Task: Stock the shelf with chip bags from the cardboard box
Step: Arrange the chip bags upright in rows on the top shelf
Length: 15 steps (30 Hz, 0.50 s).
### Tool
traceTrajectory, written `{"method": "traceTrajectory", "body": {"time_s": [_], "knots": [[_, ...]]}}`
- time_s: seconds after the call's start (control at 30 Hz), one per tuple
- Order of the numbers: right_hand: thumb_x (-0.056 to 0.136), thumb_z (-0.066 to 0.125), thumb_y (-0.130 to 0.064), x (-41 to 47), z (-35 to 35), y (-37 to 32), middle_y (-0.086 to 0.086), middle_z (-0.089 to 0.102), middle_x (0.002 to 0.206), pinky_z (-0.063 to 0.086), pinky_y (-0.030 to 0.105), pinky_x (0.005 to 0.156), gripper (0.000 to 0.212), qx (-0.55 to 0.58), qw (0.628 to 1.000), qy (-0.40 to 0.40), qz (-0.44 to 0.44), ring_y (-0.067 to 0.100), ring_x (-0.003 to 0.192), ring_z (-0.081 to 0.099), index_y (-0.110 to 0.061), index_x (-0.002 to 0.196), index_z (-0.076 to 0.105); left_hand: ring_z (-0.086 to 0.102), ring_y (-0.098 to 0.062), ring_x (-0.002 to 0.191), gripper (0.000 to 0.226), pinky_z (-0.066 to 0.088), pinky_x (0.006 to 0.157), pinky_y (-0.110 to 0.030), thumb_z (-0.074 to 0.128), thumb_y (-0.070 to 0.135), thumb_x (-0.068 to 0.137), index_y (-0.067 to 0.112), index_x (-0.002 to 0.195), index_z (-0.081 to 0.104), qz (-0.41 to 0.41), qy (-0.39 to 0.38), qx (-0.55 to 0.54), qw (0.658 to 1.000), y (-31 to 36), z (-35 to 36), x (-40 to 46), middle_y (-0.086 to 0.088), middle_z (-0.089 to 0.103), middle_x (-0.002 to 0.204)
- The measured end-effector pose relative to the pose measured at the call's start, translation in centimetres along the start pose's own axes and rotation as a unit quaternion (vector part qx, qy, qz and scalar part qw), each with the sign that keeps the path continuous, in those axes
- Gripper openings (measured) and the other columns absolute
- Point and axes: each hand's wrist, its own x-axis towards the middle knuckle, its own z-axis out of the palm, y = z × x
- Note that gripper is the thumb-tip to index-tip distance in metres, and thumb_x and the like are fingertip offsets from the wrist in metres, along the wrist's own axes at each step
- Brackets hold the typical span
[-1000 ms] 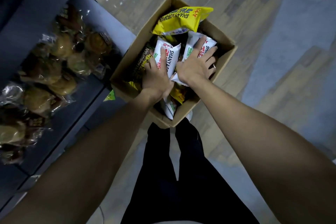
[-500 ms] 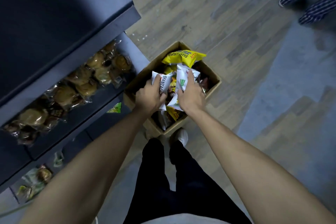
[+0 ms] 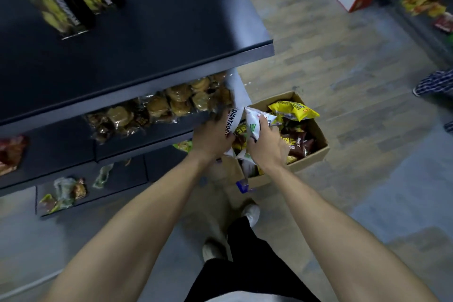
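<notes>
Both hands are clamped on white chip bags lifted just above the box (image 3: 311,154), which sits on the floor beside the shelf (image 3: 171,61): the left hand (image 3: 212,138) grips a white bag (image 3: 230,121) close to the shelf's end, and the right hand (image 3: 266,146) holds another white bag (image 3: 252,125) right beside it, with more white packaging bunched under the palm (how many bags that is, I cannot tell). The two hands are close together, the bags nearly touching. A yellow bag (image 3: 293,110) lies on top of the brown bags (image 3: 297,143) in the box. The top shelf board looks mostly bare apart from dark packs (image 3: 56,0) at the back, while the level below holds clear packs of baked goods (image 3: 169,105). The main risk, as I judge it, is the grip: these bags are slick and air-filled, so a bunched handful could slide out on the way up, or a hard squeeze could crush the chips or pop a seam. The left bag also sits near the shelf's front corner, and catching that edge could knock it loose or disturb the baked goods behind.
</notes>
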Motion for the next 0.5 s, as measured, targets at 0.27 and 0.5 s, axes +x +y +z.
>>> {"method": "traceTrajectory", "body": {"time_s": [0.27, 0.5], "knots": [[0.088, 0.055, -0.037, -6.4, -2.9, -7.3, 0.015, 0.054, 0.123, 0.047, 0.039, 0.071, 0.056, -0.019, 0.991, 0.042, -0.123, 0.039, 0.098, 0.062, -0.026, 0.14, 0.035, 0.063, -0.039, 0.089, 0.066, 0.05, 0.066, -0.042, 0.058, 0.042, 0.084, 0.02, 0.141, 0.034, -0.07, 0.115, 0.012, 0.991, -4.1, -6.9, -8.2, -0.012, 0.055, 0.123], [0.085, 0.057, -0.035, -10.5, -10.6, -15.8, 0.011, 0.052, 0.122, 0.047, 0.043, 0.079, 0.061, 0.026, 0.964, 0.142, -0.225, 0.038, 0.103, 0.059, -0.03, 0.142, 0.034, 0.061, -0.033, 0.07, 0.071, 0.035, 0.052, -0.033, 0.059, 0.041, 0.081, 0.019, 0.143, 0.033, -0.111, 0.247, 0.039, 0.962, -5.0, -18.0, -12.0, -0.007, 0.052, 0.107]]}}
